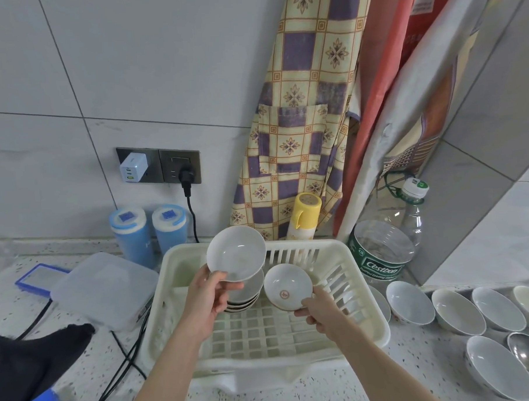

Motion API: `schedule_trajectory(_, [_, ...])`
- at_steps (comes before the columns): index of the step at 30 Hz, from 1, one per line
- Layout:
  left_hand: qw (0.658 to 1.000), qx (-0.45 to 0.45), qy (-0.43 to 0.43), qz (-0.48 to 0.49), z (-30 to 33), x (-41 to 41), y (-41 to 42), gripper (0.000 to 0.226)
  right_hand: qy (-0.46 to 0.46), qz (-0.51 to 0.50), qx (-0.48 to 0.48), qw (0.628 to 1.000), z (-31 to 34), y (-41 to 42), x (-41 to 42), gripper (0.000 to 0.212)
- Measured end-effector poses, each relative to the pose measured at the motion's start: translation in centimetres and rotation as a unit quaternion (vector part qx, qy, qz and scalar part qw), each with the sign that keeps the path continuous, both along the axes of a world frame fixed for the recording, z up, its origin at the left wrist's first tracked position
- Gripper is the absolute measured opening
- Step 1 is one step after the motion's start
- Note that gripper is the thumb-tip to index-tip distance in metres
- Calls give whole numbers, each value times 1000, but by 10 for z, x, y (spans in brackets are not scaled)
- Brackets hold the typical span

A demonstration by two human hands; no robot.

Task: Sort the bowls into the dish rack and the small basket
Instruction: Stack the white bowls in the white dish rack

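Two blue canisters stand at the counter's back edge. Over the one white dish rack, the left hand grips a large white bowl above a bowl stack; the right hand pinches one small bowl. Seven loose bowls sit at the counter's right end.

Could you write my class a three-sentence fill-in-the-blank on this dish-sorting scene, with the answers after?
1. The left hand holds a plain white bowl above a ____ of bowls inside the dish rack.
2. The small bowl in the right hand bears a ____ mark inside.
3. The spray can behind the rack has a ____ cap.

Answers: stack; red; yellow
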State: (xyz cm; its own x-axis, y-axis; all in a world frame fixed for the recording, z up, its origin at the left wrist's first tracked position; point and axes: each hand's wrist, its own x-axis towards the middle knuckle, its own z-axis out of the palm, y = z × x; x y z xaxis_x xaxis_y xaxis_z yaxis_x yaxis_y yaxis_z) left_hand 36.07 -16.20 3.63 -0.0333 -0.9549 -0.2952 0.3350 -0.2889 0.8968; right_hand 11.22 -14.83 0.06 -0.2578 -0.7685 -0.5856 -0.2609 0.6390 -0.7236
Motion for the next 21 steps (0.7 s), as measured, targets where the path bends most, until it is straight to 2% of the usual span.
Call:
schedule_trajectory(6, [1000, -7, -3, -3, 0, 0, 0, 30, 4, 8, -8, 1000, 1, 5, 3, 37])
schedule_trajectory(16, [1000, -1, -28, -15, 0, -2, 1, 29, -13, -5, -13, 1000, -2, 7, 3, 38])
schedule_trajectory(18, [999, 2, -34, -19, -1, -3, 2, 28, 15, -15, -16, 1000, 0, 7, 2, 40])
schedule_trajectory(21, [998, 3, -46, -31, -2, -4, 2, 30, 107, -67, -77, 989, 2, 6, 0, 43])
